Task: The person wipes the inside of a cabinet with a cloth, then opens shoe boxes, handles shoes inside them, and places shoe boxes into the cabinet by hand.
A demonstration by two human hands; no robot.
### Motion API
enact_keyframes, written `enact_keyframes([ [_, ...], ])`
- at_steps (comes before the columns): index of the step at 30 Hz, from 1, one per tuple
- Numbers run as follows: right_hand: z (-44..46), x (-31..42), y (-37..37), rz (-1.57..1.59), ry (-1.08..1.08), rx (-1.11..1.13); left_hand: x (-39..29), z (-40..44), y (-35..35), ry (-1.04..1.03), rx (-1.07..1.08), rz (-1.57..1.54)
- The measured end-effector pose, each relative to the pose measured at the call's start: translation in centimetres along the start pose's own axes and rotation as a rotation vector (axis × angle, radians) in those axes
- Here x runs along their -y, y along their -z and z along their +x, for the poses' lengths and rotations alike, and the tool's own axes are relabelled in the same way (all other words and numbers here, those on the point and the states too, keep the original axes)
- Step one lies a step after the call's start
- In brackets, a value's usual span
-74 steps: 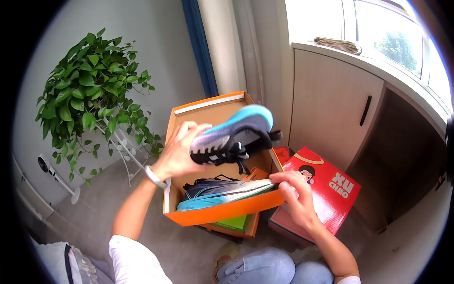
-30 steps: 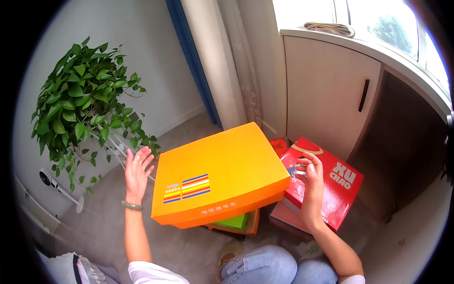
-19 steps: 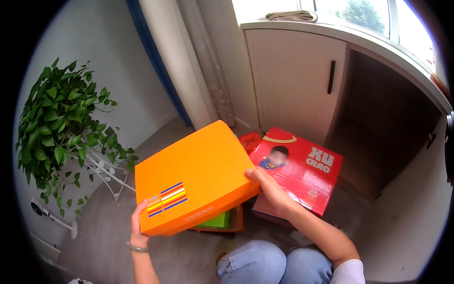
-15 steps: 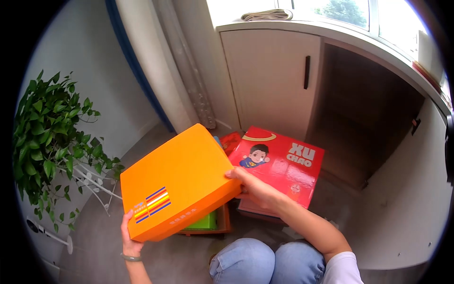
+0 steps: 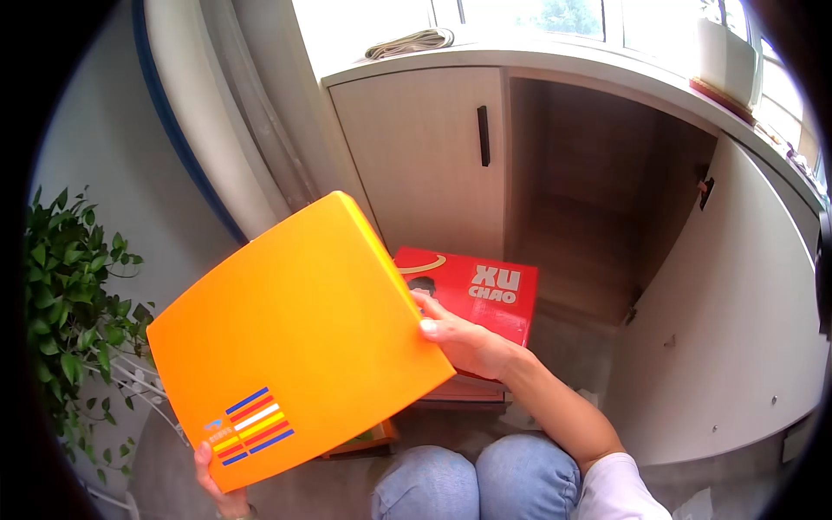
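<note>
A flat orange box (image 5: 295, 321) with blue, red, yellow and white stripes near its lower left corner is held up in front of me, tilted. My left hand (image 5: 218, 485) grips that lower left corner, the thumb on the top face. On the right edge, my right hand (image 5: 464, 340) has its thumb on the face, with its other fingers partly hidden. Behind it a red box (image 5: 511, 308) lettered "XU CHAO" lies on the floor, partly covered by the orange box and my right hand. Another orange container (image 5: 386, 433) barely shows underneath.
A low cabinet has a closed door (image 5: 425, 156) and an open compartment (image 5: 598, 173), its door (image 5: 719, 338) swung out to the right. Leafy plant (image 5: 74, 295) on a white stand at left. Folded cloth or paper (image 5: 409, 43) and a white pot (image 5: 726, 65) stand on the sill.
My view has turned to the right. The orange box has come up closer and tipped so its top face shows more and its side less. Both hands keep their hold.
</note>
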State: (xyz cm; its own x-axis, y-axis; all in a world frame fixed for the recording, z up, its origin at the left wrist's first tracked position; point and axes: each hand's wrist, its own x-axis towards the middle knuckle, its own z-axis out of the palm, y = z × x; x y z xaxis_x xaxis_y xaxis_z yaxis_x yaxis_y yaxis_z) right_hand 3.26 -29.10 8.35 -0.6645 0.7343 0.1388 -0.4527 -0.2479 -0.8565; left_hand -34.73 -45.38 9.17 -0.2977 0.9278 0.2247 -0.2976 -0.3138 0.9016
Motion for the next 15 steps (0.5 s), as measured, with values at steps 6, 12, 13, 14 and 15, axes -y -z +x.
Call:
enact_keyframes([
  [6, -6.2, 1.5, 1.4, 0.07, 0.081, -0.349, 0.5, 2.3, -6.6, 0.088, 0.144, 0.033],
  [12, -11.1, 4.4, 4.5, 0.138, 0.292, -0.662, 5.6, 7.0, -13.5, 0.414, 0.276, -0.001],
  [13, -11.8, 4.4, 5.6, 0.099, 0.309, -0.621, 6.7, 8.0, -14.1, 0.478, 0.293, -0.028],
  [14, -12.1, 3.8, 7.2, 0.111, 0.302, -0.749, 7.6, 9.2, -13.7, 0.468, 0.283, -0.035],
  [15, -13.1, 3.8, 7.7, 0.104, 0.295, -0.737, 8.3, 10.4, -13.0, 0.606, 0.312, -0.116],
])
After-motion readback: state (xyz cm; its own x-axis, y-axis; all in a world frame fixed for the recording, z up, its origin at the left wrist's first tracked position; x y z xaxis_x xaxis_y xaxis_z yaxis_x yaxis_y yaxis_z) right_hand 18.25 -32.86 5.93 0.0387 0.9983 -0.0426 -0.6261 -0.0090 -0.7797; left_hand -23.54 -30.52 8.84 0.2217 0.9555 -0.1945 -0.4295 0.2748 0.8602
